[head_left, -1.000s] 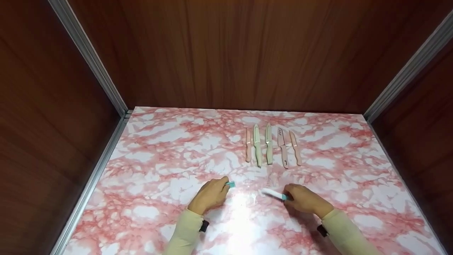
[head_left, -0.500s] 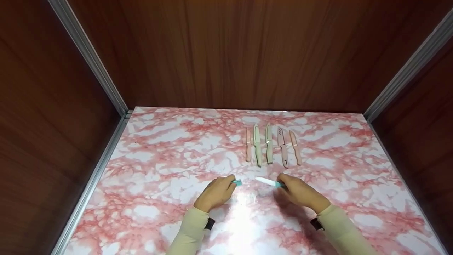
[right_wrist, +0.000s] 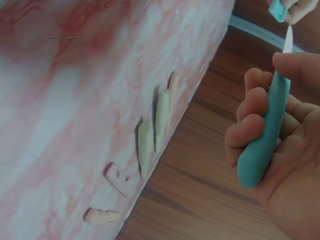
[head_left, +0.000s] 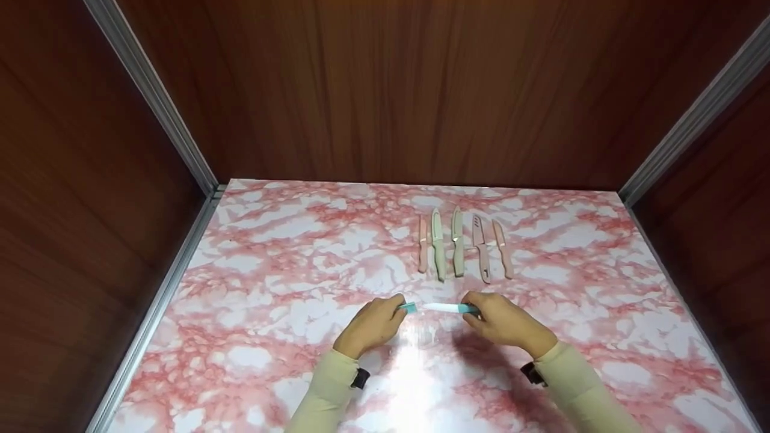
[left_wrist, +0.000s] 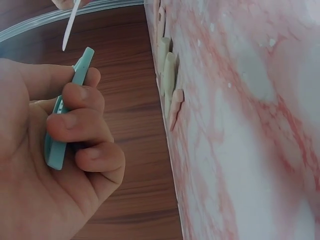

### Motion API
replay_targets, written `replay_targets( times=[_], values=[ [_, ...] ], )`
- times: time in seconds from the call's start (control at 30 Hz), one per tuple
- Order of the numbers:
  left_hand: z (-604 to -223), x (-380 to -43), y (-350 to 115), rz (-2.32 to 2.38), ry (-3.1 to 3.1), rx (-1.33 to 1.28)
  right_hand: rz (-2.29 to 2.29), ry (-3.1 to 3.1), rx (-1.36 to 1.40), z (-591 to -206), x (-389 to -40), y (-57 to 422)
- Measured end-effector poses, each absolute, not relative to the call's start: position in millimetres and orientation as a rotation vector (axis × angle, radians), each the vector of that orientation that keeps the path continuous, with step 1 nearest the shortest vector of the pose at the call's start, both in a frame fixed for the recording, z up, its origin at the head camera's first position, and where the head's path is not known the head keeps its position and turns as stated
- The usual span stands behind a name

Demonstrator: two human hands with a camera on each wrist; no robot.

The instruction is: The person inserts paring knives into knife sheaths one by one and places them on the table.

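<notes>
My right hand (head_left: 510, 322) grips a knife (right_wrist: 263, 137) by its teal handle, with the white blade (head_left: 442, 307) pointing left. In my left hand (head_left: 370, 326) is a teal knife sheath (left_wrist: 82, 70), held by the curled fingers, its end sticking out towards the blade. Blade tip and sheath face each other with a small gap between them in the head view. Much of the sheath is hidden behind the left fingers. Both hands are in front of a row of sheathed knives.
On the pink-and-white marbled table (head_left: 271, 300) lie several knives side by side: a pink one (head_left: 422, 252) at the left, two green ones, including this green knife (head_left: 440, 258), then a pink broad knife (head_left: 483, 258) and another pink knife (head_left: 504, 258). Brown panels (head_left: 385, 90) enclose the table.
Both hands have moved forward and closer together. The knife has swung more level, and its tip is now nearer the sheath. The row of knives has not moved.
</notes>
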State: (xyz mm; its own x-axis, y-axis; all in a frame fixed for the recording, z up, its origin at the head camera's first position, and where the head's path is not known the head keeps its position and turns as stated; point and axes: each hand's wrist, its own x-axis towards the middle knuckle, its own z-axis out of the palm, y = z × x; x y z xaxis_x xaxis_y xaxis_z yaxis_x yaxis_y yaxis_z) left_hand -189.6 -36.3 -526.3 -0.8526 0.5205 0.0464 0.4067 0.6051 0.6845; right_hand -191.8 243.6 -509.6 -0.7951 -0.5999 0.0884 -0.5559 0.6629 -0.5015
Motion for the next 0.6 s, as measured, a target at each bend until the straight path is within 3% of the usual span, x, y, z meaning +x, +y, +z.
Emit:
replay_targets(
  times=[0.6],
  values=[
    [-519.4, -183.3, -34.1, 1.132, 2.627, 0.847, -0.726, 2.903, -1.020, -500.9, -193.7, 234.2]
  ],
)
